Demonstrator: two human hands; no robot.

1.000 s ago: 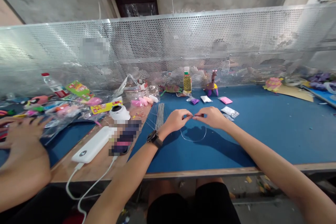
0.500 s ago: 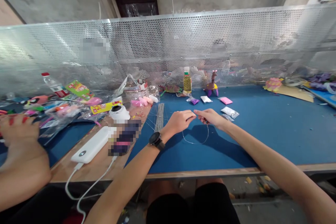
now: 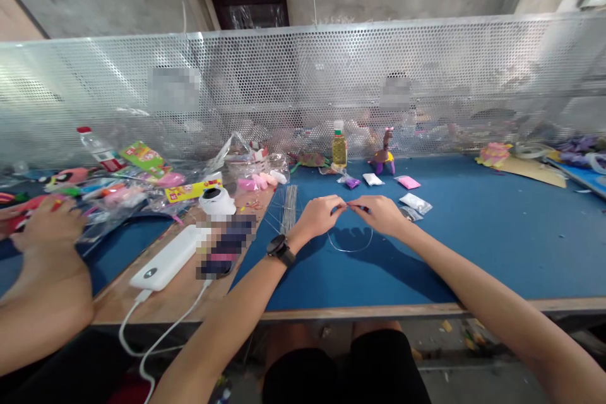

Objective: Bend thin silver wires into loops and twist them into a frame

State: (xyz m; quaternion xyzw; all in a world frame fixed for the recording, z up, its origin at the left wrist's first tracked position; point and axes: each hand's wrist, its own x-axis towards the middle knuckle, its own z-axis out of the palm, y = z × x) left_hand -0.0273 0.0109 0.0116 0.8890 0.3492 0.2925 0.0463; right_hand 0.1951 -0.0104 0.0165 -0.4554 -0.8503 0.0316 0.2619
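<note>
A thin silvery wire (image 3: 351, 250) hangs in a loop beneath my two hands, over the blue mat (image 3: 473, 233). Its ends run up into the fingers of my left hand (image 3: 320, 214) and my right hand (image 3: 381, 211), which are both pinched closed with fingertips nearly touching. The exact spot where the ends meet is hidden by the fingers. Just left of my left hand lies a bundle of straight wires (image 3: 289, 205). Beyond my right hand are small bags of white clay (image 3: 415, 202), pink clay (image 3: 408, 182) and purple clay (image 3: 351, 182).
A bottle of yellow liquid (image 3: 339, 146) and a brown clay figure (image 3: 386, 154) stand near the perforated metal screen (image 3: 360, 82). To the left lie a white power bank (image 3: 165, 259), a phone (image 3: 227, 246) and a white roll (image 3: 216, 203). Another person's hand (image 3: 52, 227) works at far left.
My right hand has turned so its back faces up more, fingers still pinched. The wire loop looks slightly smaller. The other person's hand at left has shifted onto a red item.
</note>
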